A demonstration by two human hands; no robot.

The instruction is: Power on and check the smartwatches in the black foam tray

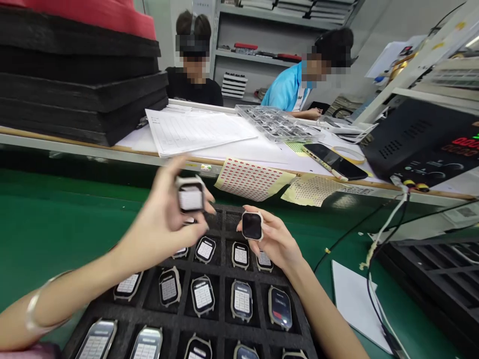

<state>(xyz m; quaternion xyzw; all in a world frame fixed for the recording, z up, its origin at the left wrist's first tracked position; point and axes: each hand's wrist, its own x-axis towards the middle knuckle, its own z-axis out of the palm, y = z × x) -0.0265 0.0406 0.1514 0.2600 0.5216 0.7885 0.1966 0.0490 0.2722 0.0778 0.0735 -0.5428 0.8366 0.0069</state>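
My left hand [175, 209], a little blurred, grips a smartwatch [190, 197] whose lit screen shows white blocks. To its right my right hand [271, 232] holds a second smartwatch [252, 226] with a dark screen and a pale case. Both are held above a black foam tray [222, 274] divided into square compartments. Strapless watches lie in many of these, among them a watch with a lit white list [203, 295] and one with a dark screen and a red patch [280, 307]. Part of the tray's far rows is hidden behind my hands.
Black foam blocks [82, 85] are stacked at the left of a raised shelf, with papers [198, 132], a clear tray [277, 122] and a phone [337, 162]. A power supply [422, 134] and hanging cables [374, 249] occupy the right. Two people sit beyond.
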